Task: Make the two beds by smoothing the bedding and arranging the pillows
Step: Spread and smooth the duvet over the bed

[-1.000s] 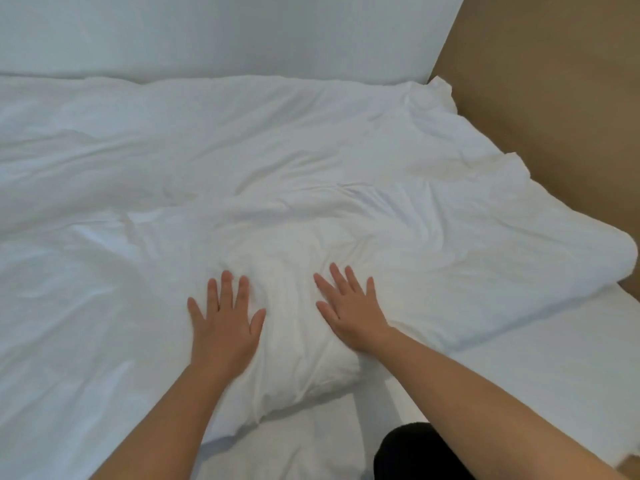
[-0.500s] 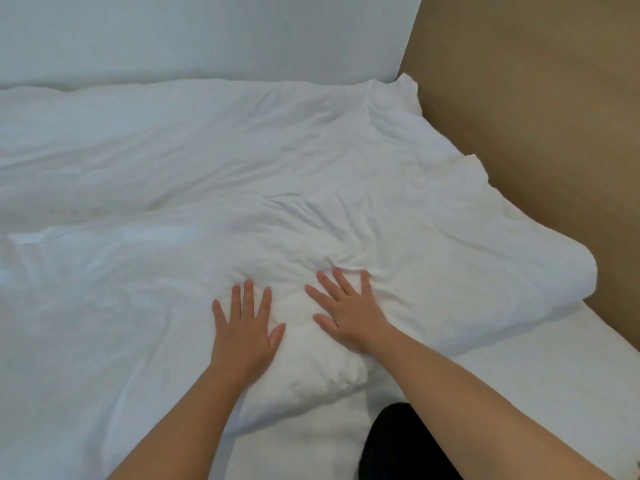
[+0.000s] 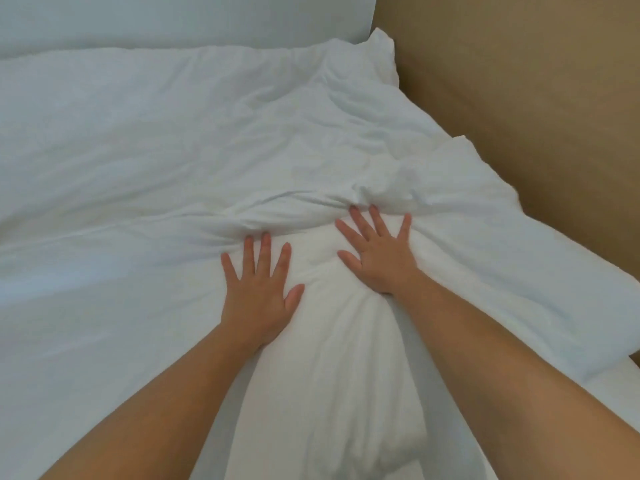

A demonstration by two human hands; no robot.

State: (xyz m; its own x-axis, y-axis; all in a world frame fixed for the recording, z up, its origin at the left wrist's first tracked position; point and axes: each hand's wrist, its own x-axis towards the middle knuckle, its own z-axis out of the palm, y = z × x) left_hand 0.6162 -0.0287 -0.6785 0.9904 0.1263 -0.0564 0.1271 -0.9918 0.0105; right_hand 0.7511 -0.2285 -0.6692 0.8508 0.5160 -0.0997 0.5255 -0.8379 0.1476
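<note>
Both hands flat on the white duvet (image 3: pixel 145 174), nothing clasped: left hand (image 3: pixel 258 292) and right hand (image 3: pixel 379 261) splayed, released grip (fingers spread). Since a second ago both have slid forward; fabric now bunches just ahead of the fingertips (image 3: pixel 266 237). Tan wall (image 3: pixel 519 98) beyond the right hand.

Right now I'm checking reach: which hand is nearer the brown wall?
Right. The right hand presses the duvet closer to the brown wall; the left hand lies farther away.

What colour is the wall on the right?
Tan brown, plain; the head view shows the wall clearly.
</note>
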